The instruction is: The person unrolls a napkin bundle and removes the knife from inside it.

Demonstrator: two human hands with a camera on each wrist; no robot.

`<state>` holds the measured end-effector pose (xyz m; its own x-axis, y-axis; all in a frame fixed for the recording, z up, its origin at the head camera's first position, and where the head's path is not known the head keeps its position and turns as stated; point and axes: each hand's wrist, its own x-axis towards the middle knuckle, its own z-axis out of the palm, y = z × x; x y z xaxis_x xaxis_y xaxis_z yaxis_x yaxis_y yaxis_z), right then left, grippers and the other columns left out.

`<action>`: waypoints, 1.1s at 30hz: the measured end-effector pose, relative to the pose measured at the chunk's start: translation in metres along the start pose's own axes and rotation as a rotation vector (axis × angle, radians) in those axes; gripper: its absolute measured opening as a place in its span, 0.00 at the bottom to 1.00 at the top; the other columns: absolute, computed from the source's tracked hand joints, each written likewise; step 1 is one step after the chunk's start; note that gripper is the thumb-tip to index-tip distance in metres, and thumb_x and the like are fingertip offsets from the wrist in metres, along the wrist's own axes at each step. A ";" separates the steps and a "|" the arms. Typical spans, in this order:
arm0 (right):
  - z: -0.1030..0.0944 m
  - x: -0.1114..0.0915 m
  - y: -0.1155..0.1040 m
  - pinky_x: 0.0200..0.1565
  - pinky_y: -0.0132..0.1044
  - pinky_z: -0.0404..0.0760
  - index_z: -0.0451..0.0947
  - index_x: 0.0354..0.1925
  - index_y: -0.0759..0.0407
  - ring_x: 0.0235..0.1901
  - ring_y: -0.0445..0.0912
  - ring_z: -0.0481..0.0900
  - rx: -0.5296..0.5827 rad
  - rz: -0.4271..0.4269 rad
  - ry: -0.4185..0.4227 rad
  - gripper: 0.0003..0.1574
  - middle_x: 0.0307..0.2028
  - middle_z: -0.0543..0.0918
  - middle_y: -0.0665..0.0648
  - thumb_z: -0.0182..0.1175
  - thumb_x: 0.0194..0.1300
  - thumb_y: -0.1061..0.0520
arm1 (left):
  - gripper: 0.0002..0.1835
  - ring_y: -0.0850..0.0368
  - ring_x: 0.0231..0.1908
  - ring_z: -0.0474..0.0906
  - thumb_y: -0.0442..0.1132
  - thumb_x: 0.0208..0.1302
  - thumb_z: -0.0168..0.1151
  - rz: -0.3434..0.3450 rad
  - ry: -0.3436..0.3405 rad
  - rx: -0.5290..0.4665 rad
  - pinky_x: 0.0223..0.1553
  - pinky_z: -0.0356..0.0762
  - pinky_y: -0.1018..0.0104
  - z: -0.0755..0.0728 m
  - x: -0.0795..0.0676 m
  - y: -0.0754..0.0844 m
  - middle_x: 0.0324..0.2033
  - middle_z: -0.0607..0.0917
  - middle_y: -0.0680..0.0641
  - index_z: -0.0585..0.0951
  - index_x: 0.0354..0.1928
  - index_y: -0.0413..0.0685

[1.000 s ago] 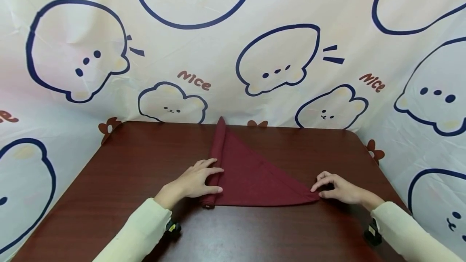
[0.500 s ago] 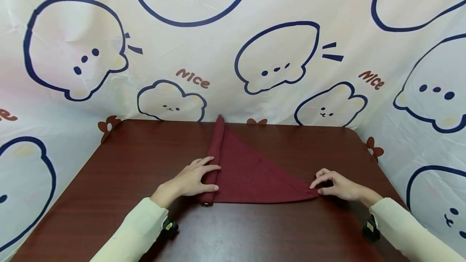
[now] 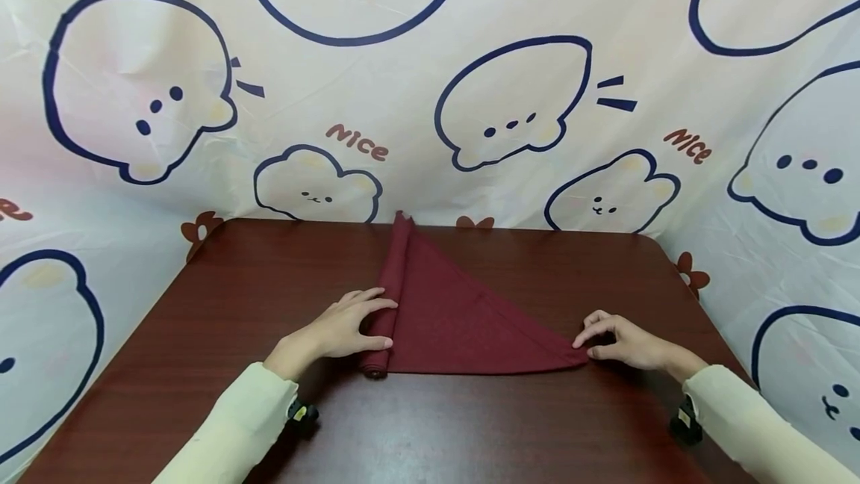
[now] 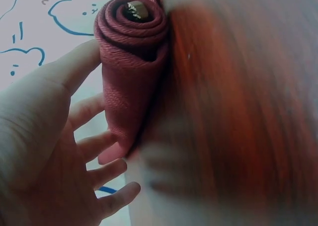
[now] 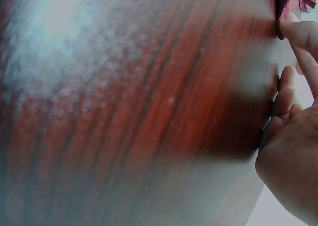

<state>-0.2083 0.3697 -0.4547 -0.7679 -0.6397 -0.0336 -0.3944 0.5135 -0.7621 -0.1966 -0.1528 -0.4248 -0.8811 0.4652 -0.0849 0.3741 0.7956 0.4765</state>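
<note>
A dark red cloth (image 3: 463, 320) lies on the table, its left part wound into a roll (image 3: 395, 267) and the rest spread flat as a triangle. My left hand (image 3: 329, 331) rests on the roll near its front end, fingers spread and fairly straight along its side. Seen end-on in the left wrist view, the spiralled roll (image 4: 131, 42) has a pale tan bit at its centre. At the far right corner of the cloth, my right hand (image 3: 628, 346) pinches the tip between thumb and fingers. Only a sliver of the cloth (image 5: 284, 10) shows in the right wrist view.
The brown wooden table (image 3: 457, 432) has rounded back corners. A pale cloth backdrop (image 3: 416, 95) with blue cartoon outlines hangs behind it and along both sides. The roll's far end reaches the table's back edge.
My left hand and the roll have shifted a little to the left, and more of the cloth lies flat. The right hand holds the corner in the same spot.
</note>
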 end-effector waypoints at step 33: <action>-0.002 0.000 0.001 0.49 0.31 0.67 0.88 0.46 0.55 0.47 0.33 0.66 -0.008 0.055 -0.004 0.10 0.46 0.72 0.56 0.65 0.67 0.59 | 0.35 0.28 0.72 0.59 0.52 0.63 0.69 -0.023 -0.007 -0.045 0.67 0.61 0.29 -0.016 -0.019 -0.031 0.72 0.69 0.33 0.73 0.70 0.51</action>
<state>-0.2094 0.3709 -0.4543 -0.7865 -0.6127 -0.0778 -0.3558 0.5525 -0.7538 -0.1962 -0.1927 -0.4245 -0.8874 0.4496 -0.1019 0.3402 0.7879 0.5133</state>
